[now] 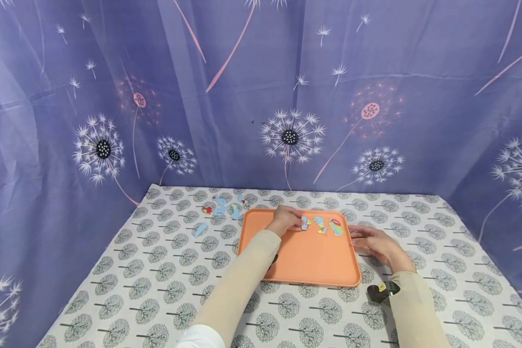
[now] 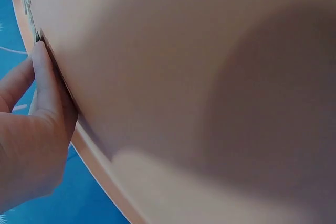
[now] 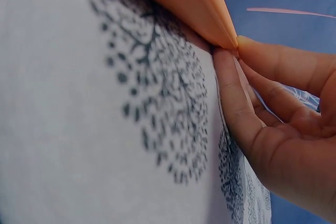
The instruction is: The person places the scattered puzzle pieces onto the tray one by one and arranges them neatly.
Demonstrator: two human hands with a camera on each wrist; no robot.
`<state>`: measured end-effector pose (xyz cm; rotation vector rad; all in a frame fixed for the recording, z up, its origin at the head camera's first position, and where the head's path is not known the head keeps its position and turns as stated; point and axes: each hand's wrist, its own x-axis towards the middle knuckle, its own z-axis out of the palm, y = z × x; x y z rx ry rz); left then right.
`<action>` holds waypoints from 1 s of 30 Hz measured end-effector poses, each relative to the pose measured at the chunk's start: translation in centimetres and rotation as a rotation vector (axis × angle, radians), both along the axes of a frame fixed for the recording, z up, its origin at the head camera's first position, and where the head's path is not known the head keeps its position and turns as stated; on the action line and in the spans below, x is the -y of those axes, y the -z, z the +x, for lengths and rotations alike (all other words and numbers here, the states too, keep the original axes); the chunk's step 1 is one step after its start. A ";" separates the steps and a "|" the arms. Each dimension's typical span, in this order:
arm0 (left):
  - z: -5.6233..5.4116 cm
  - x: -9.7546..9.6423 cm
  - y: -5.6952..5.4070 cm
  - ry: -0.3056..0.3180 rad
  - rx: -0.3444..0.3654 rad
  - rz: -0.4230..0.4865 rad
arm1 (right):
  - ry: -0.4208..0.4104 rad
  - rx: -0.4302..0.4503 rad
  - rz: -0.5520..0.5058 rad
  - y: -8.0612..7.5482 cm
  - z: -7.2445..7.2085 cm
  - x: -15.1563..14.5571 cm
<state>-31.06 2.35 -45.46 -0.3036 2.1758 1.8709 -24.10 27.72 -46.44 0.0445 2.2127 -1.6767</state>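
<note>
An orange tray point(image 1: 309, 258) lies on the table. My left hand point(image 1: 284, 220) reaches over its far part, fingertips at a small light-blue and yellow puzzle piece point(image 1: 305, 223). In the left wrist view the fingers of the left hand point(image 2: 37, 114) pinch a thin, flat piece close over the tray surface. To its right on the tray are a blue and yellow piece point(image 1: 319, 224) and a red, green and blue piece point(image 1: 335, 226). My right hand point(image 1: 376, 245) is at the tray's right rim; in the right wrist view its thumb and fingertips grip the orange edge point(image 3: 210, 17).
Several loose puzzle pieces point(image 1: 220, 210) lie on the tree-print tablecloth point(image 1: 174, 290) beyond the tray's left side. One pale blue piece point(image 1: 200, 229) sits apart, nearer to me. A purple dandelion curtain point(image 1: 243, 121) hangs behind the table.
</note>
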 end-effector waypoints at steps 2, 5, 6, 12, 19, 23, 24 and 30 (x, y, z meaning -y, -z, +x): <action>0.0 0.1 0.0 -0.007 0.001 -0.006 | -0.002 0.002 -0.007 0.0 -0.1 0.0; 0.1 0.1 -0.1 -0.022 -0.002 -0.007 | -0.017 -0.004 -0.020 0.0 -0.1 0.0; 0.1 0.2 -0.1 -0.021 -0.006 -0.011 | -0.013 -0.002 -0.025 0.0 -0.1 0.0; -0.2 1.0 -0.2 -0.026 -0.026 0.023 | -0.016 -0.001 -0.035 0.0 -0.1 0.1; -0.4 4.5 -1.6 0.070 -0.059 0.158 | -0.016 0.002 -0.026 0.1 -0.3 0.2; -0.6 7.0 -2.4 0.120 -0.087 0.151 | -0.014 0.011 -0.023 0.1 -0.2 0.2; -0.6 7.7 -2.7 0.126 -0.090 0.144 | -0.017 0.013 -0.023 0.1 -0.2 0.2; -0.7 12.3 -3.8 0.073 -0.098 0.140 | -0.031 0.004 -0.020 -0.1 0.0 0.0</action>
